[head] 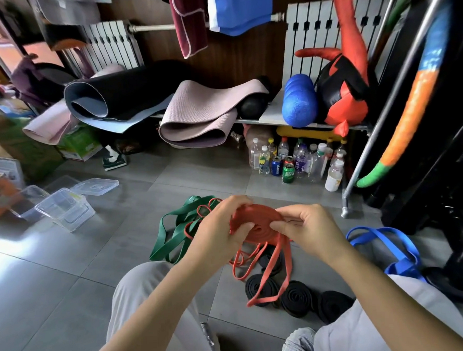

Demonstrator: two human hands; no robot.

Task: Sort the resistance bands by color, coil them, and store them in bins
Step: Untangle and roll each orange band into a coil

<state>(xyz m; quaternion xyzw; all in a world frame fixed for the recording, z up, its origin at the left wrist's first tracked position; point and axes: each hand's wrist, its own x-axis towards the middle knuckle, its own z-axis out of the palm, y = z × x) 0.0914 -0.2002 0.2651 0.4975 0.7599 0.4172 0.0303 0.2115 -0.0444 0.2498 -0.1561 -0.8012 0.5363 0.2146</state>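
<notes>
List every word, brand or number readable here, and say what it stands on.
"PEPSI": on the blue drink can standing on the floor.
Too blurred to read: the logo on the green drink can and the print on the green cardboard box.
Too small to read: the labels on the clear plastic bottles and the white marking on the green rubber resistance band.

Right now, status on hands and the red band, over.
Left hand and right hand grip the red coil, tail hanging. Black coils on floor; green bands, blue band loose. Bins at left, path unblocked.
</notes>
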